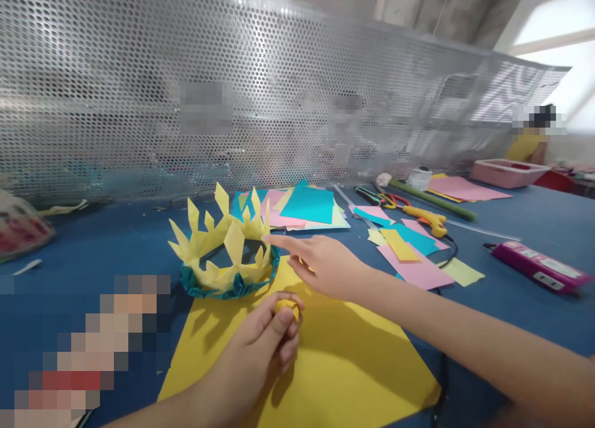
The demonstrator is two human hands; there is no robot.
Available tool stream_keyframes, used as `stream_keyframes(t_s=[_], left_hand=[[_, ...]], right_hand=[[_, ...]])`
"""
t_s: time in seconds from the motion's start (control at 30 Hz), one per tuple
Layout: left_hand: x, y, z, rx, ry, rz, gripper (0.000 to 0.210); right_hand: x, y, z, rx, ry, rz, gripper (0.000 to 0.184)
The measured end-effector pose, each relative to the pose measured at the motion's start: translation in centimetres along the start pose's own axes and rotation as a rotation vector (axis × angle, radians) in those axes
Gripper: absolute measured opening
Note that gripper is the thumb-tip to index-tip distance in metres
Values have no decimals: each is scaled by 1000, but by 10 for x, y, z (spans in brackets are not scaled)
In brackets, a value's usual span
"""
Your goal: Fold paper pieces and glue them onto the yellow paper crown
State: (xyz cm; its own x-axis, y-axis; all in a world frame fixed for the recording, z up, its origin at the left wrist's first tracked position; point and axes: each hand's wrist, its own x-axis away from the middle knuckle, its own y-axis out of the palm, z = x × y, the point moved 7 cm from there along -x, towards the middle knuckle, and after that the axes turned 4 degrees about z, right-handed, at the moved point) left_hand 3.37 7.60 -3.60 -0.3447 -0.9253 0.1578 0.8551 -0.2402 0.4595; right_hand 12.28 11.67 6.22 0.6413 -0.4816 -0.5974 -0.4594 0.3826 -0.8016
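Note:
A paper crown (235, 245) with tall yellow points and a dark teal crumpled rim stands upright on a large yellow sheet (353, 360), at its far left corner. My left hand (272, 335) is closed around a small folded piece of yellow paper (288, 307), partly hidden by the thumb and fingers, just above the sheet. Reaching in from the right, my right hand (325, 264) has its index finger stretched toward the crown's right side. The fingertip is at the crown's edge; I cannot tell whether it touches. Nothing shows in that hand, and its other fingers are partly bent.
Behind the crown lies a stack of coloured paper (309, 205). To the right are paper scraps (409, 248), a yellow glue gun (427, 220), scissors (393, 200), a green stick (432, 200) and a purple box (539, 267). A perforated metal screen (279, 93) borders the blue table.

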Motion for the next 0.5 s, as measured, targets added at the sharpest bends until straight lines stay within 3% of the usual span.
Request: stream_keyframes(t_s=[0.07,0.13,0.3,0.4,0.5], left_hand=[[1,0,-1,-20,4,-23,38],[3,1,-2,-47,8,-48,37],[14,6,-7,-141,-23,-143,40],[23,8,-6,-192,-46,-171,36],[31,11,-2,-235,-52,-174,34]], right_hand=[[-14,12,6,56,15,-150,49],[-26,22,13,110,45,-262,34],[-38,39,27,136,62,-422,24],[-29,28,36,91,47,-422,26],[-5,1,54,35,65,-384,26]])
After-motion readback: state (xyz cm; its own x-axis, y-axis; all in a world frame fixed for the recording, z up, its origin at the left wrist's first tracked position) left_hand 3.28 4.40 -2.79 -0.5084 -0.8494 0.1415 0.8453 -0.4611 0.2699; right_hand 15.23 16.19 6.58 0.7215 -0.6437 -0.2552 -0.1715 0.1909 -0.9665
